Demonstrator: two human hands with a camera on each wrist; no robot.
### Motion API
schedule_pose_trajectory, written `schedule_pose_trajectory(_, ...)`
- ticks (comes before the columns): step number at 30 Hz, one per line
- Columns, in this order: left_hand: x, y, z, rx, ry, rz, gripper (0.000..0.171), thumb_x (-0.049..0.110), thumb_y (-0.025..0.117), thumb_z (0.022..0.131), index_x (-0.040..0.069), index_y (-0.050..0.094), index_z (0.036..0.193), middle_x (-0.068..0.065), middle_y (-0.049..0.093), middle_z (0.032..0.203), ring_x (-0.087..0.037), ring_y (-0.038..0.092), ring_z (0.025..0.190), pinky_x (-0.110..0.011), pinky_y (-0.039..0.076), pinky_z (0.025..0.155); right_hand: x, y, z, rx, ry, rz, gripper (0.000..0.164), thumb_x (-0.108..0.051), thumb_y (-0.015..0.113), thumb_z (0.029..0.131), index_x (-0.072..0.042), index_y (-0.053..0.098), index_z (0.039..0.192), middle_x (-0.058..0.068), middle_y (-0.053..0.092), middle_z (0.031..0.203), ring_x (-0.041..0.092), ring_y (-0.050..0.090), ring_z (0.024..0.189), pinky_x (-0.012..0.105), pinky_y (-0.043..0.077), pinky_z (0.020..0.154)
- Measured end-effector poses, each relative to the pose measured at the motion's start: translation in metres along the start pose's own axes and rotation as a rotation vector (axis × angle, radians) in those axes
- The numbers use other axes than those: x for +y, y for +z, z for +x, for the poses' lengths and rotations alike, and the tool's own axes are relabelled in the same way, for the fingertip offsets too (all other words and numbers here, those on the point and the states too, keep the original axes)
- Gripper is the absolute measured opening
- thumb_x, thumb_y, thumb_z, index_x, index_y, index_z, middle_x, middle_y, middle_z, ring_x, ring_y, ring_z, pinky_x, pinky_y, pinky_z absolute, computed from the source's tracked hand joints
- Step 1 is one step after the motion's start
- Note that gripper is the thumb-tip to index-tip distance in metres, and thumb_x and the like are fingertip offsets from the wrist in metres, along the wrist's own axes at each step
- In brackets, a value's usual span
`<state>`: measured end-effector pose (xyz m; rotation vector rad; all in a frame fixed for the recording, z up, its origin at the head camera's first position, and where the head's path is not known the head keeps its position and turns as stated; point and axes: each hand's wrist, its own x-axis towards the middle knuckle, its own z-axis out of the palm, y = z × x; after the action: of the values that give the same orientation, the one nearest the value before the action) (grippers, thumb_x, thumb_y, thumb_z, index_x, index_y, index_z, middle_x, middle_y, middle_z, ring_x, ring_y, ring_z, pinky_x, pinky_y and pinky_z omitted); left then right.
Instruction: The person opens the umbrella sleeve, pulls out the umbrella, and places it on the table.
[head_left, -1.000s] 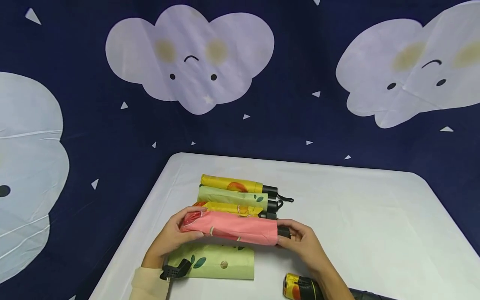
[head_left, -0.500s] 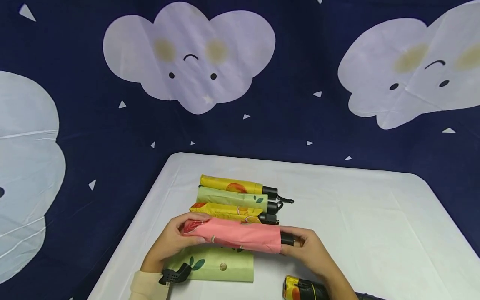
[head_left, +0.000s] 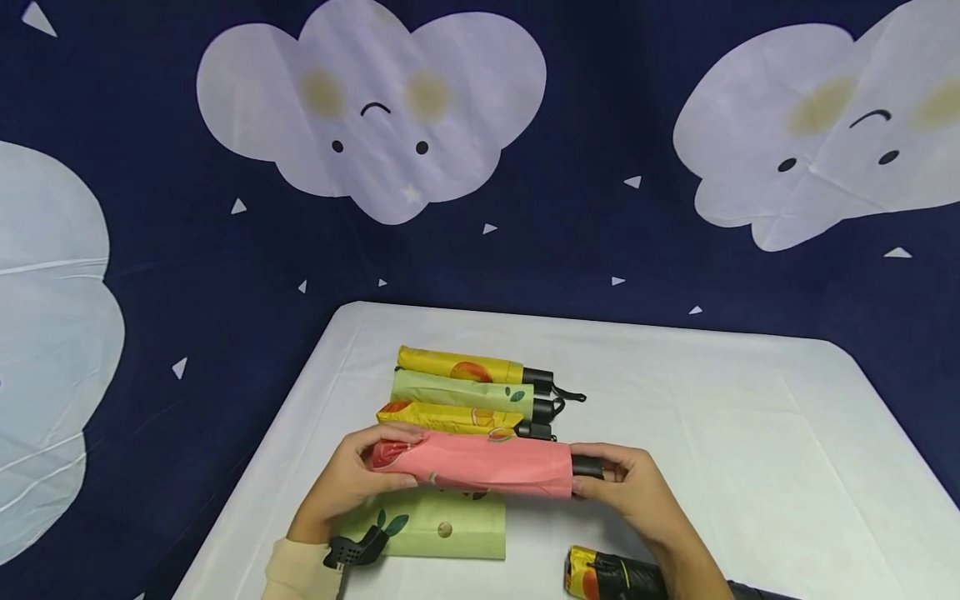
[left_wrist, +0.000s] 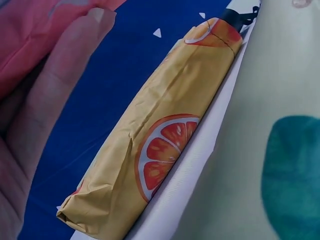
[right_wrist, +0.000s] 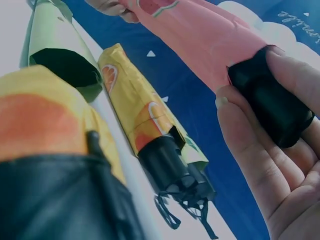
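Observation:
A folded pink umbrella [head_left: 480,463] with a watermelon print lies level between my two hands, seemingly just above the table. My left hand [head_left: 348,475] grips its left end, thumb in front and fingers behind, where darker red cloth shows. At the other end my right hand [head_left: 633,487] holds the black handle [right_wrist: 267,95]; in the right wrist view thumb and fingers close on it where the pink sleeve ends. Below the umbrella lies a flat light-green sleeve [head_left: 450,529] with leaf prints, its open mouth visible in the right wrist view. The left forearm covers part of it.
Behind the pink umbrella lie a yellow orange-print umbrella [head_left: 442,417], a green umbrella [head_left: 457,393] and another yellow umbrella [head_left: 457,363], side by side, handles right. A black-and-yellow umbrella [head_left: 618,577] is at the front, partly behind the right forearm. The white table [head_left: 750,433] meets a dark-blue cloth backdrop.
Both hands have shifted slightly right and toward the front with the pink umbrella. More of the yellow umbrella behind it shows. The other umbrellas have not moved.

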<state>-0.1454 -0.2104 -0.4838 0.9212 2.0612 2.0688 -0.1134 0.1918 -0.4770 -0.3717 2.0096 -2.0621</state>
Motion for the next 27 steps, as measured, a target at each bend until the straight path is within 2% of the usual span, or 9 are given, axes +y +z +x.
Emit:
schedule_pose_trajectory(9,-0.001,0.0,0.003,-0.002,0.005,0.02,0.05,-0.012,0.083,0.077,-0.002,0.067,0.124,-0.014,0.066,0.131,-0.022,0.06,0.126,-0.031,0.052,0.1,-0.004,-0.005,-0.001,-0.001,0.01,-0.015,0.045,-0.004,0.078,0.09,0.008,0.064,0.13,0.017,0.074,0.112,0.026,0.075,0.089,0.037,0.062,0.075)
schedule_pose_trajectory(16,-0.001,-0.001,-0.003,0.009,0.017,0.039,0.051,-0.013,0.083,0.077,0.0,0.068,0.124,-0.016,0.065,0.132,-0.022,0.061,0.123,-0.029,0.053,0.098,-0.002,-0.007,-0.003,-0.035,-0.001,-0.02,0.043,-0.002,0.076,0.09,0.01,0.063,0.129,0.017,0.074,0.111,0.024,0.075,0.088,0.04,0.062,0.076)
schedule_pose_trajectory(21,-0.002,-0.002,-0.003,0.025,0.028,0.037,0.05,-0.014,0.082,0.077,-0.002,0.068,0.123,-0.018,0.065,0.131,-0.024,0.062,0.123,-0.029,0.053,0.098,-0.003,-0.013,-0.009,0.072,0.049,-0.022,0.044,-0.002,0.081,0.085,0.008,0.067,0.126,0.016,0.073,0.114,0.025,0.074,0.087,0.041,0.062,0.077)
schedule_pose_trajectory(25,-0.002,-0.001,-0.002,0.017,0.006,0.037,0.051,-0.012,0.083,0.078,0.0,0.068,0.125,-0.016,0.064,0.133,-0.022,0.061,0.124,-0.029,0.053,0.098,-0.002,-0.018,-0.012,0.111,0.065,-0.003,0.047,-0.002,0.082,0.084,0.009,0.066,0.127,0.017,0.073,0.116,0.028,0.074,0.091,0.045,0.061,0.079)
schedule_pose_trajectory(27,-0.002,0.0,-0.002,0.013,0.018,0.037,0.051,-0.012,0.082,0.078,-0.001,0.068,0.125,-0.017,0.064,0.133,-0.022,0.061,0.123,-0.029,0.053,0.097,-0.002,-0.02,-0.013,0.126,0.056,0.016,0.047,0.0,0.081,0.084,0.01,0.065,0.127,0.017,0.072,0.117,0.029,0.074,0.093,0.046,0.06,0.08)
